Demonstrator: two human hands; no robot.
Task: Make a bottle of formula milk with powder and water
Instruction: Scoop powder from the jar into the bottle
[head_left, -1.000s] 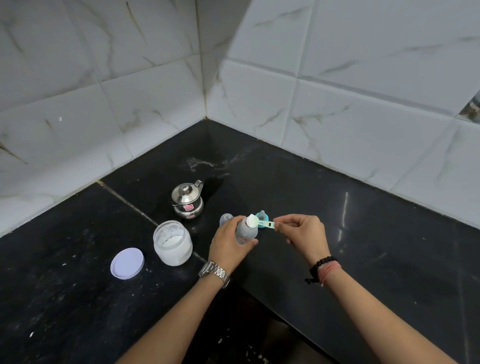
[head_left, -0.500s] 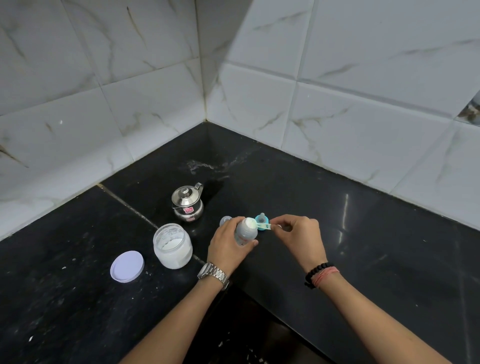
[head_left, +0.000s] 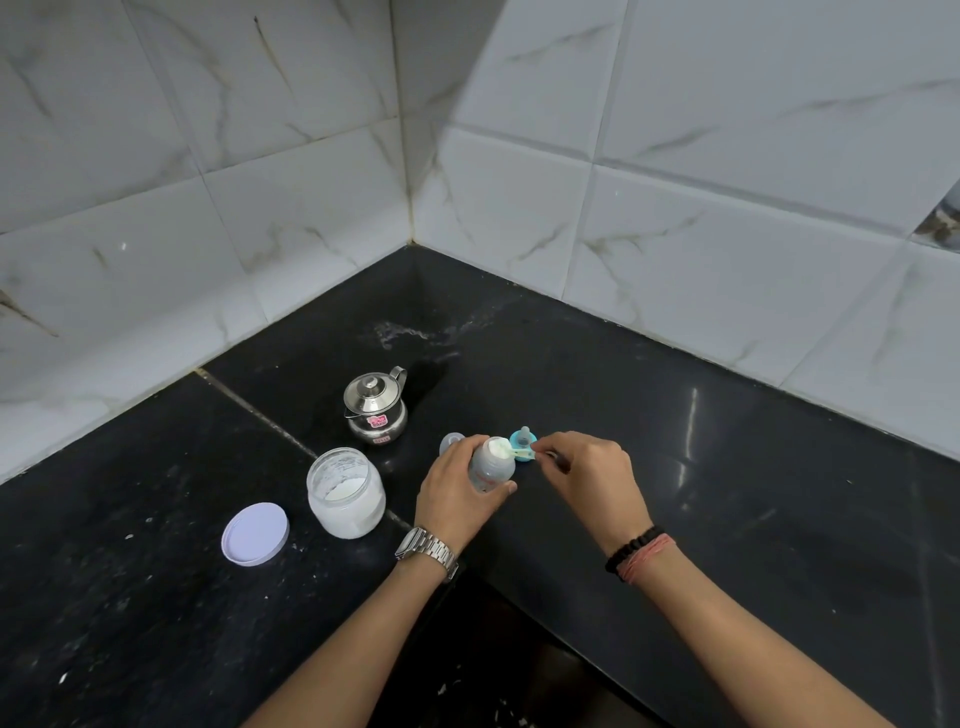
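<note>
From the head camera, a person at a black corner counter (head_left: 675, 467) tips a small green scoop (head_left: 511, 453) of white powder over the open mouth of a baby bottle (head_left: 491, 465). The left hand (head_left: 457, 493) wraps its fingers closed around the bottle, holding it slightly tilted just above or on the counter; which one cannot be told. The right hand (head_left: 589, 475) pinches the scoop's handle between closed fingertips, the bowl resting at the bottle's rim. Just behind the bottle lies the blue teat ring (head_left: 522, 441), and just to the bottle's left a clear cap (head_left: 451, 444) peeks past the knuckles. Further left of the bottle stands the open powder jar (head_left: 345, 493), its white lid (head_left: 255, 532) lying flat beyond it. A steel pot (head_left: 375, 408) with its lid on sits behind the jar, farther from the bottle.

The bottle's mouth looks narrow against the scoop, so powder could spill down the outside if the scoop turns too quickly or off-centre. The tilt of the bottle adds to that risk, and a loose hold could let it slip.
</note>
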